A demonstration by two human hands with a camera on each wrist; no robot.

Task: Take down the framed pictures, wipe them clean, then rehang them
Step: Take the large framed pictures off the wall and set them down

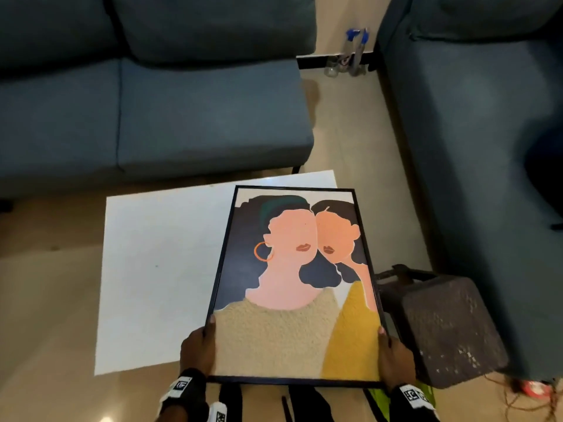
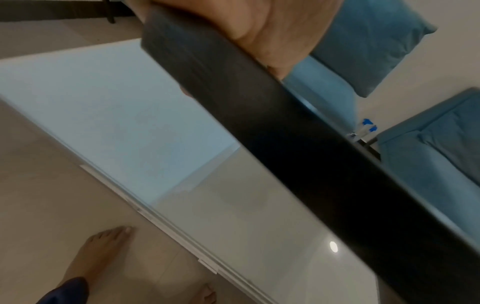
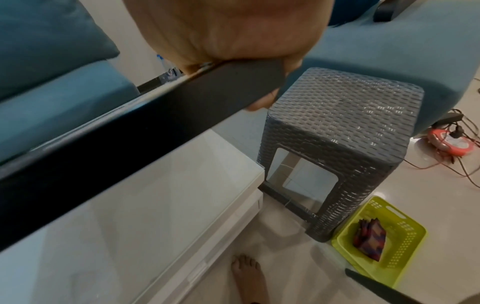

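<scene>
- The framed picture hangs face up just above the white surface, beside the wicker stool.
- Left hand and right hand each clasp a long side rail near the bottom corners, thumbs on top.
- It looks stiff, probably light and glazed: hold the black rails, not the front.

A framed picture of two stylised figures is held face up above a white table, the left hand gripping its lower left edge and the right hand its lower right edge. A dark woven stool stands just right of the frame. Blue sofas flank the floor, where spray bottles stand between them.
</scene>
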